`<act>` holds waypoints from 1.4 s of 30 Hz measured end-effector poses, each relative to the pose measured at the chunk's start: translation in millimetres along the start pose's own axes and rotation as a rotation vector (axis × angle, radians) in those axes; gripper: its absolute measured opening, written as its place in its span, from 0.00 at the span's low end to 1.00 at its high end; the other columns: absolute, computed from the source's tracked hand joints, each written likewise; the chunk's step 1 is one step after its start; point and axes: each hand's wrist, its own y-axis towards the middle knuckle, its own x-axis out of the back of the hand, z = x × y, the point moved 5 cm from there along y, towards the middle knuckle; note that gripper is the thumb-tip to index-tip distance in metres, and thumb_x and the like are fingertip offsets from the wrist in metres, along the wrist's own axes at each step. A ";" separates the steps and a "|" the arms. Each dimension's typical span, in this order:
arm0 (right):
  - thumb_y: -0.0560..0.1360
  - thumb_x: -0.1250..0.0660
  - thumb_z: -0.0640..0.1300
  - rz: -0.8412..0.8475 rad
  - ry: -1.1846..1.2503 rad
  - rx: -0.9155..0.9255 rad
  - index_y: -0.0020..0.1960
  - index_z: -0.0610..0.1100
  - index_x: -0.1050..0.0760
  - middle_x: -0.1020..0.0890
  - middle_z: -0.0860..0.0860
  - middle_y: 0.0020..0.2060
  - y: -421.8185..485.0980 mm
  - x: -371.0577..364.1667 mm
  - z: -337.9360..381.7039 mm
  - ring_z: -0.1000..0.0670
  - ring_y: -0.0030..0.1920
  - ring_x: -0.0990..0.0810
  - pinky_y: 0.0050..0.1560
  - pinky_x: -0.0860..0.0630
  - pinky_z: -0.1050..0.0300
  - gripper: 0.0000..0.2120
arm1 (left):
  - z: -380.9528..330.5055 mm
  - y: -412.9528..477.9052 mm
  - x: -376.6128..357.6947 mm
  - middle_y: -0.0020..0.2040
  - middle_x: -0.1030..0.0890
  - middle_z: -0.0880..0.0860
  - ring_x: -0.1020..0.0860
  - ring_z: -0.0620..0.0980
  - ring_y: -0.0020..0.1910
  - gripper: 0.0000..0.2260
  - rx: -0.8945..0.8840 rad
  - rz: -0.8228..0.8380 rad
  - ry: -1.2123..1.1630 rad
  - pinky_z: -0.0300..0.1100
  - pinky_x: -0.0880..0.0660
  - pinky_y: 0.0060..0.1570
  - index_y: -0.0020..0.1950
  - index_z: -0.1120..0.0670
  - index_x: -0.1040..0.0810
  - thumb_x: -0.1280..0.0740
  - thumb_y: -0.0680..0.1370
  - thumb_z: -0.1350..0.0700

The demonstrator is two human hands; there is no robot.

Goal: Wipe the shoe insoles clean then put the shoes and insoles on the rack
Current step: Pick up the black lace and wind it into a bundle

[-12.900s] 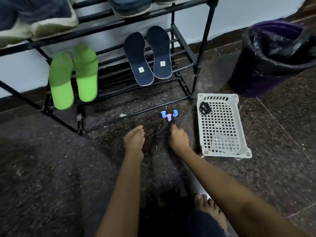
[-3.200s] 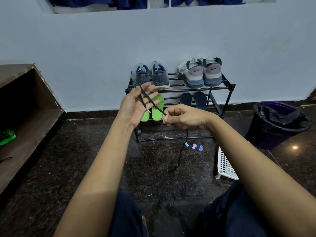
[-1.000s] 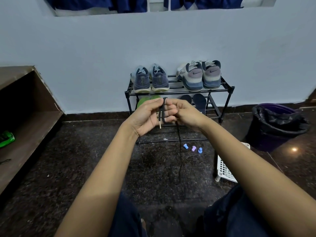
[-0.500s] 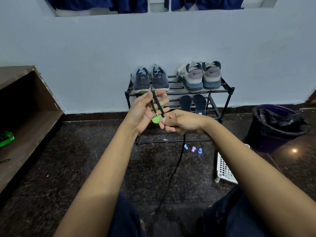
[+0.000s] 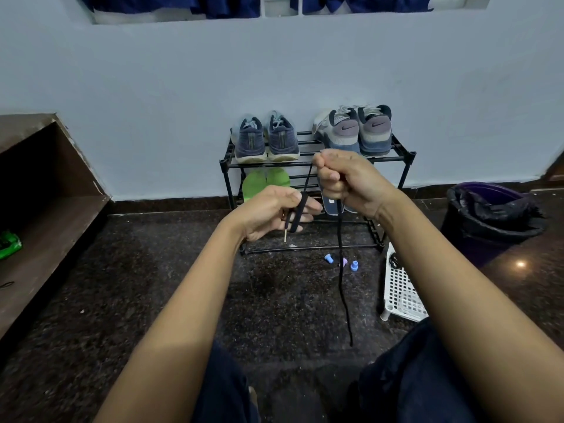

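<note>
A black shoelace (image 5: pixel 341 270) runs between both hands, and its free end hangs down toward the floor. My left hand (image 5: pixel 268 213) has the lace wound round its fingers, the tan tip sticking out below. My right hand (image 5: pixel 345 181) grips the lace higher up in a closed fist. Behind them the black rack (image 5: pixel 406 166) carries dark blue shoes (image 5: pixel 265 138) and grey shoes (image 5: pixel 354 129) on top. Green insoles (image 5: pixel 262 181) and navy insoles (image 5: pixel 331 206) lean on the lower shelf, the navy pair mostly hidden by my right hand.
Three small blue and purple plastic caps (image 5: pixel 341 264) lie on the dark floor before the rack. A white plastic basket (image 5: pixel 399 294) stands at the right, a purple bin with a black bag (image 5: pixel 491 215) beyond it. A brown shelf unit (image 5: pixel 45 209) is at the left.
My right hand has risen above the left, pulling the lace up. My left hand has dropped and turned palm down, with the lace wrapped round its fingers.
</note>
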 end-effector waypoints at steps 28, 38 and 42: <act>0.69 0.42 0.25 -0.017 -0.613 0.070 0.64 0.34 0.31 0.23 0.34 0.56 17.4 -12.0 -48.6 0.43 0.55 0.23 0.62 0.29 0.46 0.24 | -16.1 -12.9 11.7 0.37 0.16 0.59 0.16 0.51 0.35 0.12 -0.098 -0.220 -0.491 0.42 0.19 0.34 0.51 0.65 0.23 0.44 0.84 0.60; 0.75 0.45 0.25 0.080 -0.547 -0.083 0.43 0.39 0.25 0.21 0.46 0.35 11.1 -28.1 -59.0 0.49 0.35 0.24 0.35 0.25 0.62 0.14 | -19.2 -12.0 10.3 0.43 0.15 0.61 0.15 0.57 0.42 0.13 -0.146 -0.161 -0.572 0.52 0.18 0.44 0.51 0.64 0.24 0.46 0.84 0.59; 0.80 0.48 0.31 0.239 -0.600 -0.178 0.46 0.38 0.28 0.24 0.50 0.32 5.9 -29.7 -68.8 0.57 0.26 0.33 0.29 0.34 0.66 0.11 | -16.8 -8.4 16.6 0.47 0.16 0.61 0.16 0.58 0.48 0.14 -0.186 -0.176 -0.560 0.54 0.19 0.50 0.53 0.64 0.23 0.46 0.84 0.58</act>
